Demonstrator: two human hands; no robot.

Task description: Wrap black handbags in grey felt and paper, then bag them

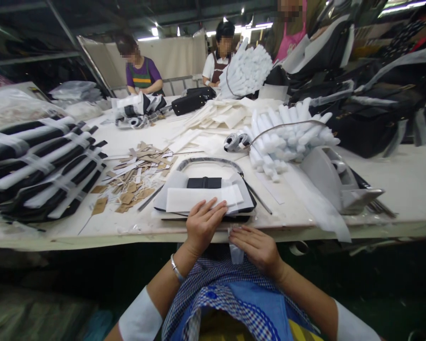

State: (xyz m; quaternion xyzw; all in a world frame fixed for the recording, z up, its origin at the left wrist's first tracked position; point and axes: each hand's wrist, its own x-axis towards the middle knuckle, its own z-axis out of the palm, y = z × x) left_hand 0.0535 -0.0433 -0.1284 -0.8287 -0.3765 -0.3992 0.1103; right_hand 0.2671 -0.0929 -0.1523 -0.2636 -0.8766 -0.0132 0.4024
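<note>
A black handbag [250, 208] lies flat near the table's front edge, its wrapped handle [213, 160] arched away from me. Translucent white wrapping covers much of it, with a white padding strip [184, 200] across the front below a black strap tab [204, 182]. My left hand [203, 225] rests on this strip, its fingers stretched out. At the table edge, just right of it, my right hand [256, 248] has its fingers together on a clear plastic strip [237, 255] that hangs down toward my lap. The underside of this hand is hidden.
Wrapped black bags [46, 166] are stacked at left, beside loose paper tags [131, 194]. Bundled white padding rolls [280, 137] and a grey tape dispenser [328, 177] stand at right. White sheets [216, 116] lie behind. Co-workers stand across the table.
</note>
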